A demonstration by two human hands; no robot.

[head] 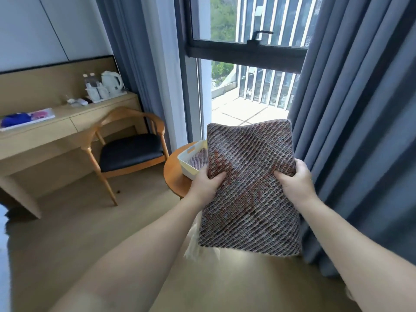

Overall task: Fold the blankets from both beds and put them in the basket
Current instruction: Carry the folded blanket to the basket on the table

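A folded knitted blanket (249, 188), brown and grey with a diagonal weave and a cream fringe at its lower left, hangs in the air in front of me. My left hand (206, 184) grips its left edge and my right hand (292, 180) grips its right edge. Just beyond it a white basket (186, 162) stands on a small round wooden table (173, 176). Another blanket of the same weave lies inside the basket. The held blanket hides most of the basket.
A wooden armchair (128, 149) with a dark seat stands left of the round table, at a long wooden desk (45, 131) carrying a kettle tray. Grey curtains (355, 120) hang at the right beside a tall window. Open wooden floor lies below my arms.
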